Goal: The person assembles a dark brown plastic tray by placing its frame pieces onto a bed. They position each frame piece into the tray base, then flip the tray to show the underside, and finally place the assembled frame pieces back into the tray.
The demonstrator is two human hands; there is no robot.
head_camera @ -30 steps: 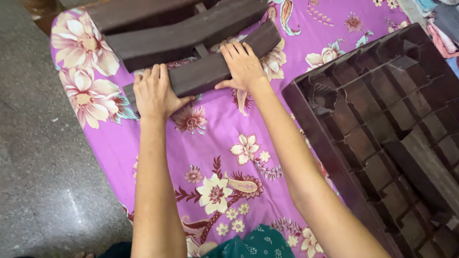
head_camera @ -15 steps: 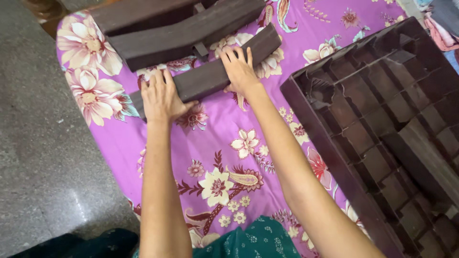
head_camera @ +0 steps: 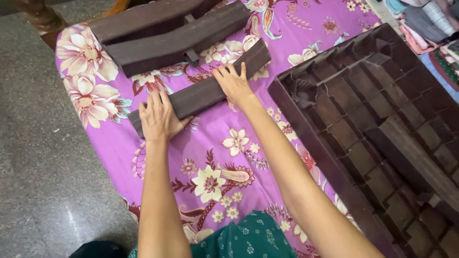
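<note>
A dark brown wooden block (head_camera: pixel 203 91) lies slantwise on a purple flowered cloth (head_camera: pixel 224 157). My left hand (head_camera: pixel 158 117) rests flat on the block's near left end, fingers spread over its top. My right hand (head_camera: pixel 234 85) presses flat on the block further right, fingers pointing away from me. Neither hand is wrapped around the block. Just beyond it lie two more long dark wooden blocks (head_camera: pixel 167 40), side by side.
A large dark wooden frame (head_camera: pixel 382 114) divided into several square cells fills the right side, lying on the cloth. Grey stone floor (head_camera: pixel 43 181) runs along the left. Folded clothes (head_camera: pixel 425 19) sit at the top right. A turned wooden leg (head_camera: pixel 40 16) stands top left.
Both hands have stayed on the slanted block. It now lies slightly further from the two blocks beyond it, and the view has shifted a little.
</note>
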